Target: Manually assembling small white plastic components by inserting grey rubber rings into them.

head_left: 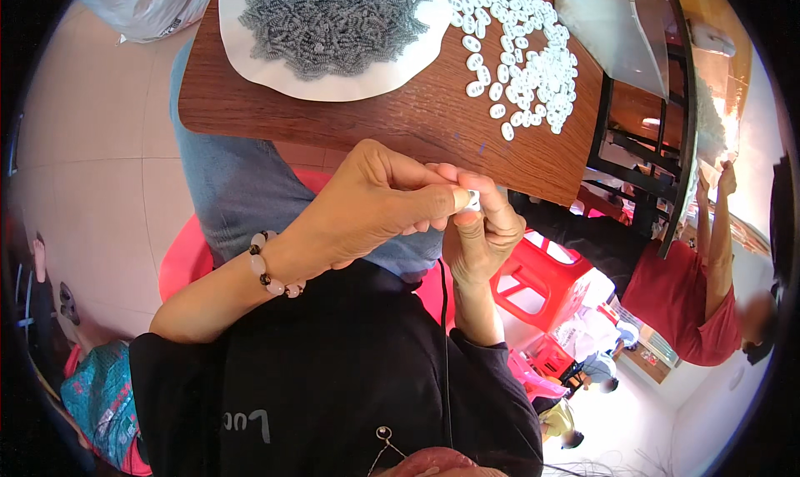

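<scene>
My left hand (pixel 375 198), with a beaded bracelet on the wrist, meets my right hand (pixel 485 231) just off the table's near edge. Between the fingertips of both hands is a small white plastic piece (pixel 474 199), mostly covered by the fingers. A dark spot shows on it, but I cannot make out what that is. Beyond the hands, many small white oval pieces with holes (pixel 533 81) lie loose at the right of the brown wooden table (pixel 392 127). Left of them, a heap of small grey coil springs (pixel 333 19) rests on a white wavy-edged tray (pixel 325 89).
At the table's right stand a translucent bin (pixel 612 35) and a black metal frame (pixel 687 110). A person in a red shirt (pixel 683 298) works beyond it. Red plastic stools (pixel 542 285) stand at the right. A white plastic bag (pixel 154 6) lies at the far left.
</scene>
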A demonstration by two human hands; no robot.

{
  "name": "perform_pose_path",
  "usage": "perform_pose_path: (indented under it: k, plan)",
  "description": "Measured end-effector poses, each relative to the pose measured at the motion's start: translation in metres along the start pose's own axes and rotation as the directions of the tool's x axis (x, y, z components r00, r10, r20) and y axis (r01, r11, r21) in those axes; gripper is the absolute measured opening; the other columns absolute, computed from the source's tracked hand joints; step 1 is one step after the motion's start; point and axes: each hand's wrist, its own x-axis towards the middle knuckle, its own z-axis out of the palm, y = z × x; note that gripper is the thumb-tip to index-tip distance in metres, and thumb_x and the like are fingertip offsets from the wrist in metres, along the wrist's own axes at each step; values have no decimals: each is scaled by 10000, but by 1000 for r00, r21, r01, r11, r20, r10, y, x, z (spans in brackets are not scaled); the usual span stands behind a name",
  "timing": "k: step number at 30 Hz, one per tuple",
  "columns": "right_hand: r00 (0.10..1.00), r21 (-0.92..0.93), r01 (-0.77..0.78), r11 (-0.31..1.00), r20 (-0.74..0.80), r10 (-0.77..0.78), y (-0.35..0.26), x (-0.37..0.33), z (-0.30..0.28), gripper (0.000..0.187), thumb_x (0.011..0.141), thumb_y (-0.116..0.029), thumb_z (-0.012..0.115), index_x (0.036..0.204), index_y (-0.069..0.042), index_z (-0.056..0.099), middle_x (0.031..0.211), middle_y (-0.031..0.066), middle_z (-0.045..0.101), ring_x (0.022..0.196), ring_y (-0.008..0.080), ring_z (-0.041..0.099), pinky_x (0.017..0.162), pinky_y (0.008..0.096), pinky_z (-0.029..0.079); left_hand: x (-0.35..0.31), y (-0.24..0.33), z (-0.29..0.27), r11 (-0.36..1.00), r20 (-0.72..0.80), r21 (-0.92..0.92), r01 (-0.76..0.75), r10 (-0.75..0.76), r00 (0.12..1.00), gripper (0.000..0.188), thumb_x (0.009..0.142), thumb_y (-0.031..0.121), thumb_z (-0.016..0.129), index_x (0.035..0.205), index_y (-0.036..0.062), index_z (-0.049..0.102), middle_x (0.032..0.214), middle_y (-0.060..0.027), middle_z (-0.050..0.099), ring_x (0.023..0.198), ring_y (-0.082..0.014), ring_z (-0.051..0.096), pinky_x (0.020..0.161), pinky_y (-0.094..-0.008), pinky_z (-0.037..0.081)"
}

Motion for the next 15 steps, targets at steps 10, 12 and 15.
perform_pose_path:
  k: [10, 12, 15]
  plan:
    - [998, 26, 65, 998, -1, -65, 3, 1, 3, 323, 856, -181, 676, 1095, 26, 613, 1053, 215, 649, 967, 308, 639, 855, 392, 509, -1, -7, -4, 999, 26, -45, 22, -21, 999, 121, 837, 101, 668, 817, -7, 719, 613, -8, 576, 549, -35, 457, 484, -185, 326]
    - [999, 21, 34, 999, -43, -33, 1, 3, 7, 245, 887, -153, 639, 1049, 31, 637, 1002, 182, 676, 896, 206, 643, 768, 292, 515, 0, -7, -3, 1000, 7, -1, 17, -17, 1000, 135, 847, 115, 664, 828, -7, 719, 620, -8, 582, 552, -34, 464, 486, -186, 335]
    - [998, 12, -20, 1000, -55, 20, -1, 3, 4, 236, 889, -134, 635, 1057, 32, 637, 1022, 184, 672, 886, 192, 641, 747, 278, 518, 1, -9, -1, 999, -11, 42, -14, 14, 1000, 170, 870, 151, 655, 850, -6, 718, 644, -12, 600, 565, -35, 479, 498, -189, 360]
